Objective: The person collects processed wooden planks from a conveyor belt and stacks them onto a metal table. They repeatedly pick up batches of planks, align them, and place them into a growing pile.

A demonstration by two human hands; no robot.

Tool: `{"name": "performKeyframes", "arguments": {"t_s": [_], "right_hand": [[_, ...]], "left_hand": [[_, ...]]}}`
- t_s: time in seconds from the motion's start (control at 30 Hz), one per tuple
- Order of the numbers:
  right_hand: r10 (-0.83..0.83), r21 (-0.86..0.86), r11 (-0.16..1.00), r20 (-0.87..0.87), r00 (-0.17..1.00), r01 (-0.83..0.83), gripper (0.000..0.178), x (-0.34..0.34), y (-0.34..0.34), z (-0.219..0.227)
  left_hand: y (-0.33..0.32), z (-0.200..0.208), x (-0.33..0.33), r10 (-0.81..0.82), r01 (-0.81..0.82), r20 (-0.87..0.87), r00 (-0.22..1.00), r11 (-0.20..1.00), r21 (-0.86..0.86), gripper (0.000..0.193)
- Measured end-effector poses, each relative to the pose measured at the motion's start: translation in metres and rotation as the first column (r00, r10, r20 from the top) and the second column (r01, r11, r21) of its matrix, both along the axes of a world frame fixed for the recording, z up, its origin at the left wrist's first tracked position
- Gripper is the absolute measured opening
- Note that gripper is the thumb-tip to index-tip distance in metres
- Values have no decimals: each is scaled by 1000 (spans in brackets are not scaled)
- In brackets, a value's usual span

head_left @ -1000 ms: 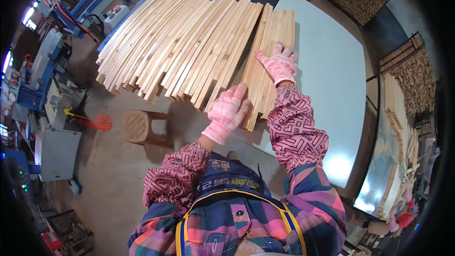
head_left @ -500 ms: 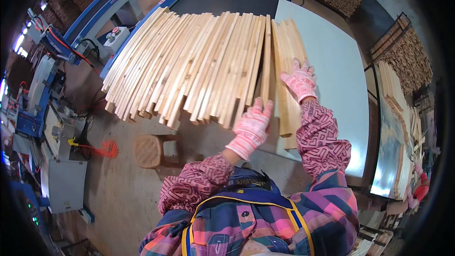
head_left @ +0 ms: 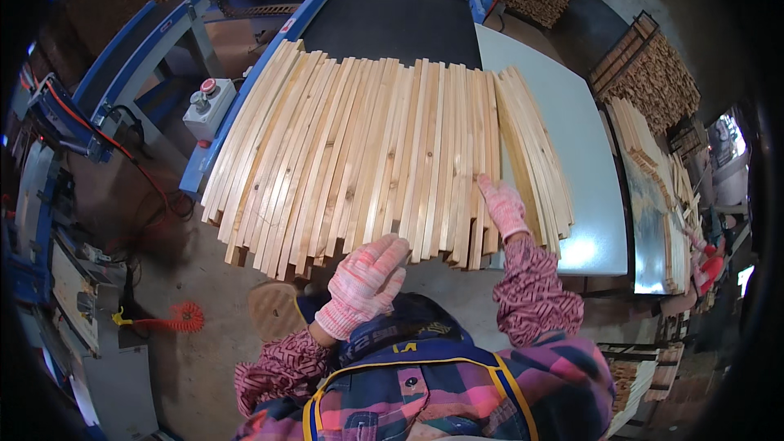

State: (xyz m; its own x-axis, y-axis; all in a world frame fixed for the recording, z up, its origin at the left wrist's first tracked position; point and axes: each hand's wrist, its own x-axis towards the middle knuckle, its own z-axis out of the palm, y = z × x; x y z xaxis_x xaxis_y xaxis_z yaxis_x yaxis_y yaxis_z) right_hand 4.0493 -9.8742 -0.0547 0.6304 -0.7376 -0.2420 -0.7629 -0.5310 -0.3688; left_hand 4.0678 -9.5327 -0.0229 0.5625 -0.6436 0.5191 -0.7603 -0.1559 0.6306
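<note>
Pale wooden strips (head_left: pixel 351 147) lie side by side in a broad row, their near ends uneven and jutting past the edge of what bears them. My left hand (head_left: pixel 363 286), in a pink-and-white knit glove, is at the near ends of the middle strips, fingers stretched out and holding nothing. My gloved right hand (head_left: pixel 504 206) rests its outstretched fingers against the right side of the row; its thumb is hard to make out. Just right of that hand lies a smaller group of strips (head_left: pixel 539 155), with a narrow gap between it and the row.
Beyond the strips runs a black conveyor belt (head_left: pixel 388 20) with blue side rails. A white tabletop (head_left: pixel 592 220) adjoins on the right. To the left is a control box (head_left: pixel 209 108) with a red button. A stool (head_left: pixel 273 310) stands below; stacked wood (head_left: pixel 653 77) is at far right.
My left hand has drawn back and left from the row's right end. My right hand has left the separate strips for the row's side. The loose right-hand strips now lie against the row.
</note>
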Motion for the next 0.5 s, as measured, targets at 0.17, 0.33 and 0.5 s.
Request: {"name": "performKeyframes", "arguments": {"t_s": [0.17,0.33,0.5], "right_hand": [[-51,-105,994,-55,997,45,91,-2,11,0],[16,36,999,-114,993,-12,93,7,5,-5],[142,-128,983,51,989,-134,90,-17,-18,8]], "left_hand": [[-33,15,21,-214,212,69,974,977,37,45],[3,18,139,10,-38,427,904,998,58,44],[107,27,295,539,-747,582,609,635,195,58]]}}
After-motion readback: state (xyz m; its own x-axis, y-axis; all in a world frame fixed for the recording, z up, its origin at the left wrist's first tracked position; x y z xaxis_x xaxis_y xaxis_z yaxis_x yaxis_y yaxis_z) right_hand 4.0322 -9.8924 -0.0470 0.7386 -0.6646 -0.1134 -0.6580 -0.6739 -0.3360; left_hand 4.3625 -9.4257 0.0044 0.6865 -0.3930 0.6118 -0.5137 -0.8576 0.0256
